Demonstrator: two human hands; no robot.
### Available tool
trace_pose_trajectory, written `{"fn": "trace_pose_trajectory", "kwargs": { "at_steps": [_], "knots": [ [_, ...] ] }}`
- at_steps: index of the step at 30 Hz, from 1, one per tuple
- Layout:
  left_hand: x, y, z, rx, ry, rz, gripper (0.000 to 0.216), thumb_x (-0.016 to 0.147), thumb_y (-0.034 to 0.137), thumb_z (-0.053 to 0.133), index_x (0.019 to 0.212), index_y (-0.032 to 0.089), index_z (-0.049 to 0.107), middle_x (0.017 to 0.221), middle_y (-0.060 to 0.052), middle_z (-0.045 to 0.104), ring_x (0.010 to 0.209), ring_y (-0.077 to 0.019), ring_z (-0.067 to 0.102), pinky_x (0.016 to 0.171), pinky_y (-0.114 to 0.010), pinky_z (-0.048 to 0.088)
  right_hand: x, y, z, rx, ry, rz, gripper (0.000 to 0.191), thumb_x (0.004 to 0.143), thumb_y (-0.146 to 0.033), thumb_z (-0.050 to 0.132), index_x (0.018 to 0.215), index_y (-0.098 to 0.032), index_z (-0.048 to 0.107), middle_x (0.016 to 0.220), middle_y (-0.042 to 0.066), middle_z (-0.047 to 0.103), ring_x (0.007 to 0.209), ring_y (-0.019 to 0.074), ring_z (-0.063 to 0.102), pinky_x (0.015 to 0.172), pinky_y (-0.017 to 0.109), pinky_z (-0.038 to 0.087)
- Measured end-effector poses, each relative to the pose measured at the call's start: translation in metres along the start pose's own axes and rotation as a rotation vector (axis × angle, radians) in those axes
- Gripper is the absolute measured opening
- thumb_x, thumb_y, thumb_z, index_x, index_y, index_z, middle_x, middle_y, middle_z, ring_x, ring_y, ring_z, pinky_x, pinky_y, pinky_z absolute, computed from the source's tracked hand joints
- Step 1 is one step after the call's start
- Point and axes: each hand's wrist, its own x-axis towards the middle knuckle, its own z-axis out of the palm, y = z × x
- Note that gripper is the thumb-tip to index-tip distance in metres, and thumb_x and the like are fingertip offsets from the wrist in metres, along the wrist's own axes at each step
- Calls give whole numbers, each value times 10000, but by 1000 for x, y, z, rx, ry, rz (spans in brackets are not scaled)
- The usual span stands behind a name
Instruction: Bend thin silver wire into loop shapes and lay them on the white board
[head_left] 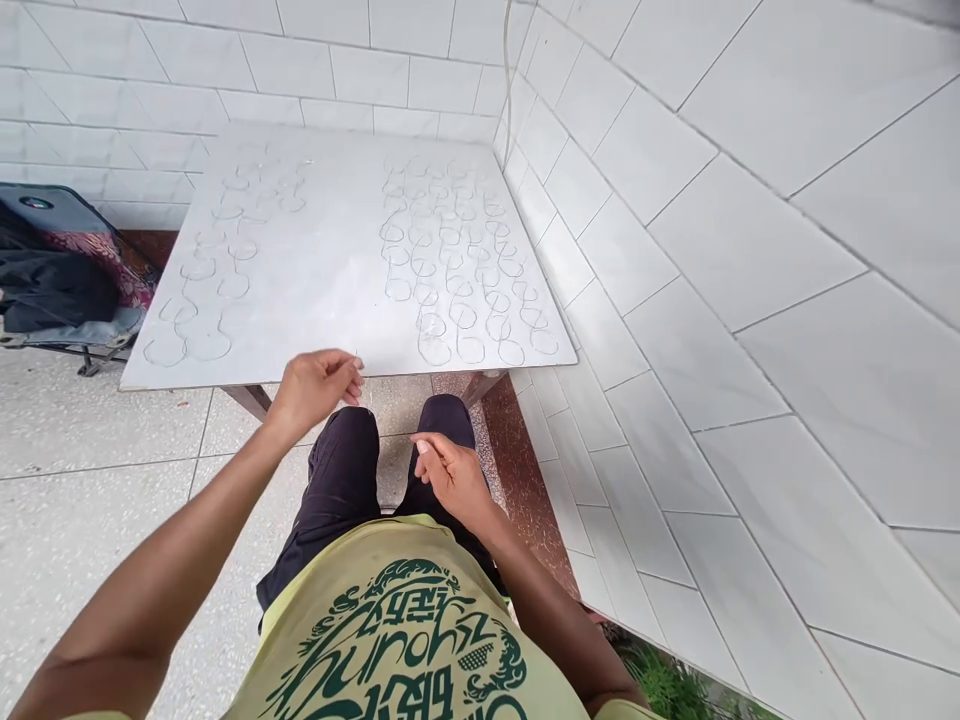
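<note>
My left hand (pixel 321 388) is at the front edge of a white tabletop (pixel 322 290), its thumb and fingers pinched together. Lower and to the right, over my lap, my right hand (pixel 452 475) is also closed in a pinch. Whatever either hand holds is too thin or small to make out. Thin S-shaped strands (pixel 457 270) lie in several rows on the right half of the tabletop. A smaller group of similar curved strands (pixel 199 270) lies along its left side. Whether they are wire or thread cannot be told.
White tiled walls (pixel 690 300) stand behind and to the right of the table. A folding chair (pixel 75 270) with dark cloth on it is at the left. My knees (pixel 352 440) reach close to the table's front edge. A cable (pixel 508 90) hangs in the corner.
</note>
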Motion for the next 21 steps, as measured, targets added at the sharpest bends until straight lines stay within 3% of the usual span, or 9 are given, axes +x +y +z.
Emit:
{"fn": "trace_pose_trajectory", "kwargs": {
  "at_steps": [5,10,15,21],
  "knots": [
    [83,25,-1,318,53,-9,184,883,209,619,719,157,687,717,-87,748,580,-221,734,601,-356,610,-19,22,6,-36,-80,64,365,1100,-393,426,977,-203,713,706,-1,675,631,138,624,653,236,456],
    [141,29,14,482,-7,-87,84,846,169,638,789,146,695,714,-108,740,647,-265,755,685,-389,607,-38,46,16,-188,-183,100,369,1091,-329,434,812,-200,637,734,9,668,659,137,587,678,239,403],
    [173,27,24,525,-62,-117,152,808,234,698,925,145,737,641,-99,708,716,-315,754,747,-410,595,-43,61,20,-356,-230,115,301,1077,-266,462,843,-192,635,783,28,698,691,143,590,693,259,360],
    [191,31,33,545,-67,-115,222,789,282,728,958,140,758,637,-118,702,796,-371,757,790,-461,579,-37,60,20,-413,-249,93,275,1072,-233,482,856,-185,645,803,39,725,698,150,629,685,276,351]
  ]
}}
